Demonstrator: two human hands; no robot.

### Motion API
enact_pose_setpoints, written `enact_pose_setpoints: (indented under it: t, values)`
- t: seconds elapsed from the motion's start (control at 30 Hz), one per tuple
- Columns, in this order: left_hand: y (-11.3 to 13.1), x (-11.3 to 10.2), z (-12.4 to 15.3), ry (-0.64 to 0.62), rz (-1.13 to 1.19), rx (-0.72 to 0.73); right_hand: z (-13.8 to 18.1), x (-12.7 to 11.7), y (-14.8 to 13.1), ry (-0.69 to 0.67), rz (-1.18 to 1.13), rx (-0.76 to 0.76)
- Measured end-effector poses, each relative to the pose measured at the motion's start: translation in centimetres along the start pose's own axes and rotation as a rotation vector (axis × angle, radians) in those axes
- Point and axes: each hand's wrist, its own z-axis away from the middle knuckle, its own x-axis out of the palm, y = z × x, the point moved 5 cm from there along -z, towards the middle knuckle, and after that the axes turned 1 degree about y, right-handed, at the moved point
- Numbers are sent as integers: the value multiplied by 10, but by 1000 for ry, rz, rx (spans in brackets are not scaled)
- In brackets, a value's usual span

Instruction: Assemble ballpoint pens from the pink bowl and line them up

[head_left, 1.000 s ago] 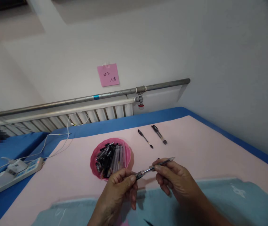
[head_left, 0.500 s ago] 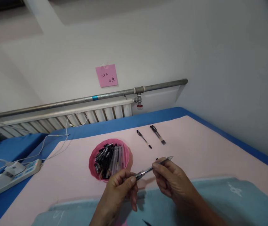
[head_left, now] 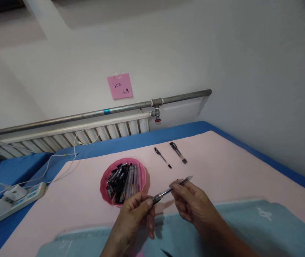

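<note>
In the middle foreground a pen (head_left: 166, 192) is held aslant between both hands, above the pink surface. My left hand (head_left: 134, 217) is closed on its dark, capped end, thumb and forefinger pinching it. My right hand (head_left: 192, 207) pinches the slim clear barrel close to its pointed end, which sticks out beyond the fingers. Behind my left hand stands a round pink basket (head_left: 103, 185) full of black pen parts (head_left: 117, 178) and clear tubes (head_left: 133, 182). Farther back lie a single capped pen (head_left: 163, 158) and a thicker group of pens (head_left: 178, 152) side by side.
A teal cloth (head_left: 238, 221) covers the near edge, where a dark pointed item (head_left: 165, 252) shows partly. On the left lies a power strip (head_left: 31, 194) with plugs and white cables (head_left: 74, 142). A radiator (head_left: 112, 132) and pipe (head_left: 131, 107) run along the wall behind.
My right hand and the pen's pointed end have shifted slightly left, toward my left hand. Both hands keep their hold, and the whole view has drifted a little.
</note>
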Motion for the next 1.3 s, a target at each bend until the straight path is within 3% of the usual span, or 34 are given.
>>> enact_pose_setpoints:
  t: [0.1, 0.3, 0.5, 0.7, 0.9, 1.1, 1.3]
  values:
    - [0, 0, 0, 3, 3, 0, 2, 3, -4, -16, -93, 12]
    - [-2, 3, 1, -33, 14, 9, -3, -4, 0, 45, 129, -10]
    - [-3, 2, 0, -28, 43, -7, 1, 4, -4, -27, -79, 1]
    - [-3, 3, 1, -32, 33, -16, -3, -3, 0, 55, 154, -8]
    - [-4, 3, 0, -20, 34, -22, -2, 3, -2, -46, -38, 3]
    - [-4, 3, 2, -4, 21, -26, -5, -3, 1, 58, 174, -11]
    - [-4, 3, 1, -7, 33, -41, -1, 7, -2, -84, -43, 17]
